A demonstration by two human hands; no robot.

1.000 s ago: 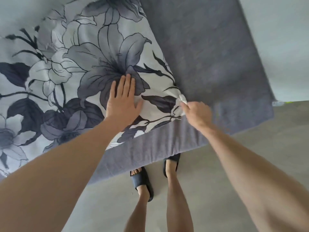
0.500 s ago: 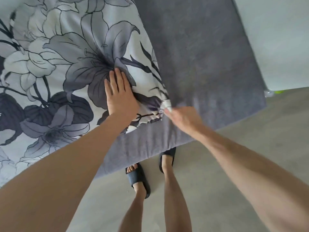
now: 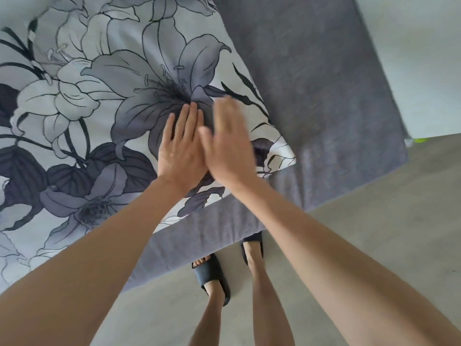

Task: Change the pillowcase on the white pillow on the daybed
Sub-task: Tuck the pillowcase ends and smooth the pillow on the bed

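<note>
A pillow in a white pillowcase (image 3: pixel 104 101) printed with large grey-blue lilies lies on the grey daybed mattress (image 3: pixel 311 78), its near right corner close to the mattress's front edge. My left hand (image 3: pixel 180 148) lies flat on the pillowcase, fingers straight and together. My right hand (image 3: pixel 228 143) is beside it, blurred, fingers straight, over the pillowcase next to that corner; it holds nothing. My forearms hide part of the pillow's front edge.
The grey mattress's front edge (image 3: pixel 199 236) runs diagonally in front of me. My feet in dark slides (image 3: pixel 214 278) stand on the pale grey floor (image 3: pixel 361 240) just below it. A pale wall (image 3: pixel 424 58) is at the right, with a small green object (image 3: pixel 421 140) at its foot.
My right hand has let go of the pillowcase corner and swung left over the pillowcase, next to my left hand. My left hand stays flat on the pillow.
</note>
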